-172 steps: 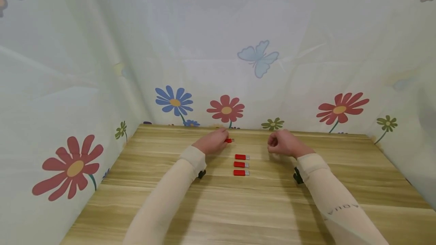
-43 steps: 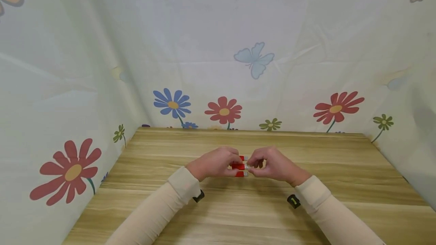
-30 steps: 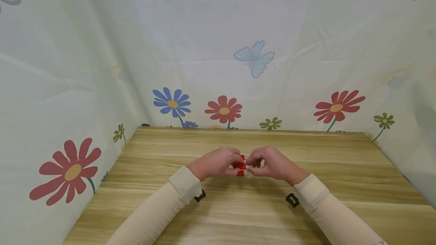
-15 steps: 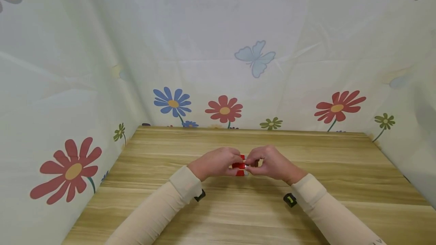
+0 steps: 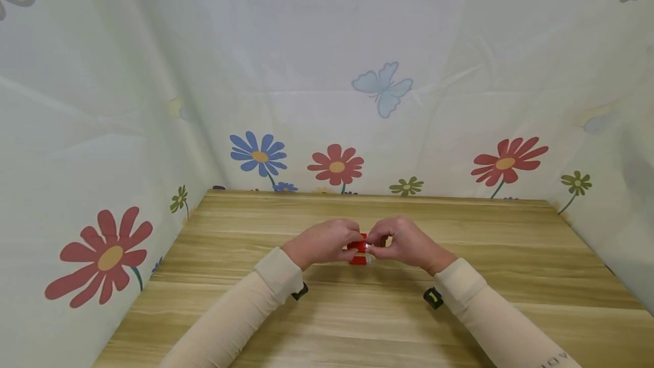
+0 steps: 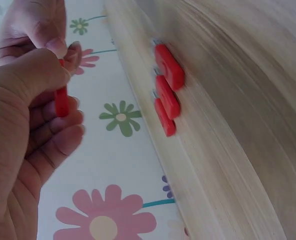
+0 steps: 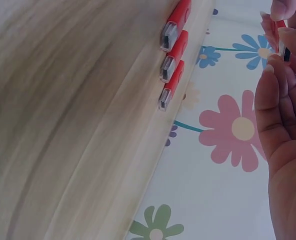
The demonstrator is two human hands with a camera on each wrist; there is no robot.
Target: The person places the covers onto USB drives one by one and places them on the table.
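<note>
My left hand (image 5: 327, 241) pinches the red body of a USB flash drive (image 6: 61, 102) between thumb and fingers, held up over the table. Thumb and fingertips of my right hand (image 5: 406, 245) pinch the drive's plug end, where a clear cap partly shows in the right wrist view. How far the cap sits over the plug I cannot tell. Below the hands, three more red USB flash drives lie side by side on the table: one drive (image 6: 170, 67), a middle drive (image 6: 168, 97) and a far drive (image 6: 164, 117). Clear caps cover their plugs, which point toward my right side.
The wood-grain table (image 5: 378, 322) reaches back to a white curtain (image 5: 296, 61) printed with flowers and a butterfly. More curtain hangs along both sides. Each wrist carries a small black camera, such as the right one (image 5: 433, 298).
Earlier my left hand held the drive at the table's back, with my right hand apart from it. Both hands have since met on it above the row. Lately they shifted slightly away from me.
</note>
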